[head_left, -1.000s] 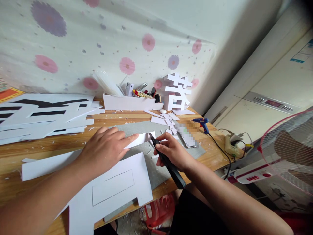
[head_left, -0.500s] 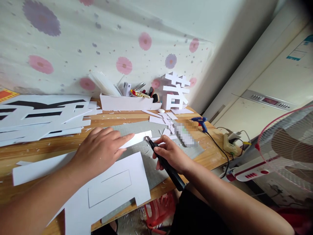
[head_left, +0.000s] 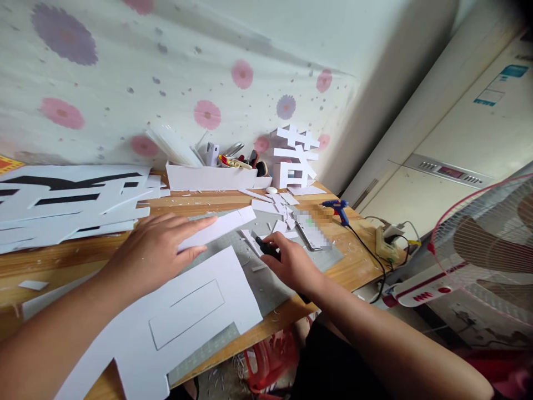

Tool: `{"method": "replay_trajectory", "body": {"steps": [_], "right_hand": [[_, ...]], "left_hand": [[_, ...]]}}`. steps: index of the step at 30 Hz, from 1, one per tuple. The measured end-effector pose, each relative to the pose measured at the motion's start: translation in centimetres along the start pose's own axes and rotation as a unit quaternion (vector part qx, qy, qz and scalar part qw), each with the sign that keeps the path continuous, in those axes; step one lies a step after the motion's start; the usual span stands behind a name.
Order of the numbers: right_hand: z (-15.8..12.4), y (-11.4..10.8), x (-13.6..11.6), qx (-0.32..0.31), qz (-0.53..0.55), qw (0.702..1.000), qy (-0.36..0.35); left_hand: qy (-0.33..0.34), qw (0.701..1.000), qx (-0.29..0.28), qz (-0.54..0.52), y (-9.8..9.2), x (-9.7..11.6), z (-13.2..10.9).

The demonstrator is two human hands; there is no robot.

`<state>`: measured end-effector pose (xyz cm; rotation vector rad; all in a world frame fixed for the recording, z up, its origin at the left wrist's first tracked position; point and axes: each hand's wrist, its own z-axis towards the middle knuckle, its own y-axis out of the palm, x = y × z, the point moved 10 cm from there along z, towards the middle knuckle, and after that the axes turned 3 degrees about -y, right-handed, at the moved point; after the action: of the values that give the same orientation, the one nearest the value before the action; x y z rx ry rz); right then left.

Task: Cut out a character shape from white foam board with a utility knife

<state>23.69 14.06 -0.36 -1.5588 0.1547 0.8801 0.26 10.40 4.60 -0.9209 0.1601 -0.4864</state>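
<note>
My left hand lies flat, fingers spread, on a long white strip of board that slants up to the right over a grey cutting mat. A large white cut-out sheet with a scored rectangle lies under and in front of that hand. My right hand grips a black craft knife, whose tip sits beside a small white offcut on the mat.
A white box of tools and a standing white cut-out character are at the back. Large white letter sheets lie at left. A blue glue gun, a power strip and a fan are at right. A wooden table carries paper scraps.
The white strip has swung out from under my left hand toward the upper right. My right hand turned over and lowered the knife toward the mat. The view shifted slightly.
</note>
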Motion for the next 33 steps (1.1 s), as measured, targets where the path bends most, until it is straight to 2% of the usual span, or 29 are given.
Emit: {"method": "replay_trajectory", "body": {"steps": [3,5,6,7,9,10,12,14,15,18,24,33], "right_hand": [[0.5,0.1,0.1,-0.028,-0.149,0.988,-0.027],[0.9,0.2,0.5,-0.033,-0.158,0.986,-0.042],[1.1,-0.2,0.5,-0.013,-0.13,0.99,-0.053],[1.2,-0.7,0.7,0.018,-0.075,0.995,-0.058],[1.4,-1.5,1.8,0.067,0.114,0.99,-0.044],[1.5,-1.3,2.4,0.07,0.23,0.97,-0.028],[1.8,0.0,2.8,0.03,0.433,0.901,-0.006],[1.8,1.3,2.0,-0.03,0.54,0.841,-0.003],[1.7,1.9,1.4,-0.055,0.565,0.824,-0.004],[1.5,2.7,0.0,-0.103,0.591,0.8,-0.017],[1.3,3.1,-0.9,-0.134,0.633,0.761,-0.041],[1.1,3.3,-1.1,-0.143,0.652,0.743,-0.045]], "left_hand": [[0.013,0.999,-0.014,-0.038,0.8,0.6,-0.2],[0.022,0.998,-0.028,-0.056,1.3,1.1,-0.4],[0.025,0.997,-0.033,-0.062,1.5,1.2,-0.5],[0.027,0.997,-0.037,-0.068,1.6,1.4,-0.6],[0.039,0.996,-0.037,-0.076,1.5,2.0,-0.5],[0.049,0.995,-0.037,-0.081,1.4,2.4,-0.4],[0.079,0.992,-0.037,-0.089,1.0,3.7,-0.3],[0.113,0.989,-0.031,-0.093,0.4,5.1,-0.1],[0.127,0.987,-0.026,-0.092,0.1,5.8,0.0],[0.151,0.984,-0.009,-0.089,-0.8,7.0,0.3],[0.156,0.983,-0.006,-0.092,-1.3,7.2,0.4],[0.153,0.983,-0.018,-0.101,-1.2,7.1,0.4]]}}
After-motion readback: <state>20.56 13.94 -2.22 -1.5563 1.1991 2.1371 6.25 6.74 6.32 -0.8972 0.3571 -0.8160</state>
